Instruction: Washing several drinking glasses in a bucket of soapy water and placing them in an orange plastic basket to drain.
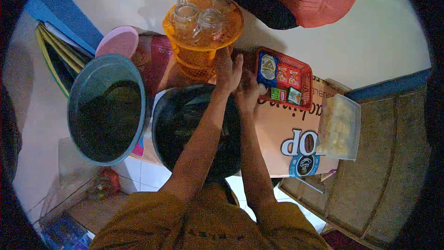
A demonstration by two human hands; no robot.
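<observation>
My left hand (227, 67) is raised beside the orange plastic basket (194, 60), its thumb apart from the fingers. Upturned glass mugs (209, 21) stand on the basket's round orange top. Close by on the right, my right hand (248, 90) is bent and in shadow, near a small whitish object (262, 89) at the red basket's edge; whether it holds anything cannot be told. The red plastic basket (307, 93) holds several small packets, among them a blue one (267, 66). Below my forearms lies a large black basin (184, 125), partly hidden by them.
A bluish plastic tub (142, 111) with something dark inside stands left, before a pink round lid (118, 41). A lidded clear container (341, 128) with yellowish pieces sits at the printed table cover's (277, 139) right edge. A red plastic bag (312, 0) hangs above, and a wooden panel (367, 166) is at right.
</observation>
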